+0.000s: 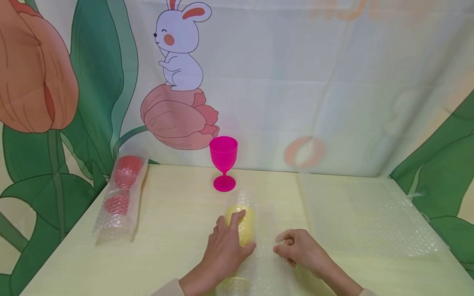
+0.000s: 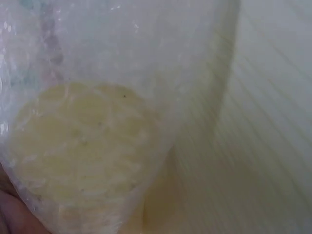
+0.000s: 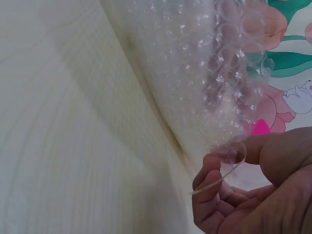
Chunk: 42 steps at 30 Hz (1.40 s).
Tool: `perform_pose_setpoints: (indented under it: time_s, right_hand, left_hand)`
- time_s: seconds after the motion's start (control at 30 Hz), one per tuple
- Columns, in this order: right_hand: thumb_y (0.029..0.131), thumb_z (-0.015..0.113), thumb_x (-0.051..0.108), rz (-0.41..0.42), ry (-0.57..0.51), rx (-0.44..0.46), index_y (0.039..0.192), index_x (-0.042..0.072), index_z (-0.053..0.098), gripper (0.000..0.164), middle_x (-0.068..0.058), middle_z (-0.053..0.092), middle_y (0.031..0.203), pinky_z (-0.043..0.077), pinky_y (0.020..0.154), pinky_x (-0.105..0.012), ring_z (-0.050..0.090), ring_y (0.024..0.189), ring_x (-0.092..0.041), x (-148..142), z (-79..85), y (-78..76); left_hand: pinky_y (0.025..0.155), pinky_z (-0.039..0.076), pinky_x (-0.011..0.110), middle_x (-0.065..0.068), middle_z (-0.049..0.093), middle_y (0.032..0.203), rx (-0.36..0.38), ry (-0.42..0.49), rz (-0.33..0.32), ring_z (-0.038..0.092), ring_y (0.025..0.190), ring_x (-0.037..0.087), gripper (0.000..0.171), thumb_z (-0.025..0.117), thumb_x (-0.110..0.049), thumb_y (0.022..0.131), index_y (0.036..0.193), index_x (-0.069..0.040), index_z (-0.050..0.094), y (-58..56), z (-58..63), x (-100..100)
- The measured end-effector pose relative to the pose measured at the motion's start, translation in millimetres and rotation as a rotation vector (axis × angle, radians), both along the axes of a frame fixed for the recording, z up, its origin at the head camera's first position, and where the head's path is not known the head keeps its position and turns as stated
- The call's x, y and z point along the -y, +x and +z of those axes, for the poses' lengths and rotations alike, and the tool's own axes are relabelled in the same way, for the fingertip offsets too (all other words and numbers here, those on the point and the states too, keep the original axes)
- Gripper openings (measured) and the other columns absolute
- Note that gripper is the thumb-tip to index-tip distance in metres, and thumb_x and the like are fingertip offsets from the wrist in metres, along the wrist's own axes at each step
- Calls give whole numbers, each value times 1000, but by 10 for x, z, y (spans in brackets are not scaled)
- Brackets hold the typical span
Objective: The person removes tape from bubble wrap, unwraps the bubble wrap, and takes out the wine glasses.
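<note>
A person's two bare forearms slant in from the bottom of the head view, pale sleeves at the wrists. The left hand [image 1: 226, 244] lies back upward, fingers bent and spread in a grip, thumb [image 1: 249, 249] held out toward the other hand. The right hand [image 1: 300, 250], a little apart, is curled, its fingertips [image 3: 211, 162] drawn into a pinch.

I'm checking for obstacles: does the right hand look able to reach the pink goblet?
Probably yes, if the right hand releases the bubble wrap it pinches; the pink goblet stands upright and uncovered, its right side free.
</note>
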State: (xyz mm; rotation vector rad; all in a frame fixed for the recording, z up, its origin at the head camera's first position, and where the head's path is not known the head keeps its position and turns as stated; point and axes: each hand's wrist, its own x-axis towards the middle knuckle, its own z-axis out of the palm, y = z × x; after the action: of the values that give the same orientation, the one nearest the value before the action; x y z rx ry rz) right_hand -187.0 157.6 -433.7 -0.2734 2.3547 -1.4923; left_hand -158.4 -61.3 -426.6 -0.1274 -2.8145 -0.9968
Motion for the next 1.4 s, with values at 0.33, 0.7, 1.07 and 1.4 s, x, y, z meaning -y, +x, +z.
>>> perform_pose_setpoints:
  time_s: [0.33,0.7,1.07,1.4]
  right_hand:
    - [92,70,7,11,-63,47,100,-7,71,16,-1,56,67,42,53,-24,49,58,-12,-34,31,0]
    - [94,69,11,8,-43,60,91,-4,71,15,-1,54,65,43,53,-26,48,58,-12,-45,15,-13]
    - [96,68,10,37,-79,63,95,-6,70,16,-2,55,66,45,54,-26,49,57,-13,-69,3,-34]
    - [95,68,9,49,-83,61,92,-5,69,15,-1,55,65,43,52,-26,47,55,-12,-66,6,-20]
  left_hand:
    - [79,51,47,28,33,148,-25,-21,26,44,128,42,70,77,-24,79,142,-8,52,10,17,60]
    - [89,47,53,25,44,136,-89,-94,30,46,120,41,69,77,-19,75,135,1,48,-10,31,90]
    - [89,49,63,37,33,146,-40,-88,-59,45,127,51,60,70,-15,84,143,-22,62,28,88,162]
    - [83,51,55,32,36,142,0,-54,-18,47,121,44,55,72,-36,93,142,-16,58,19,84,163]
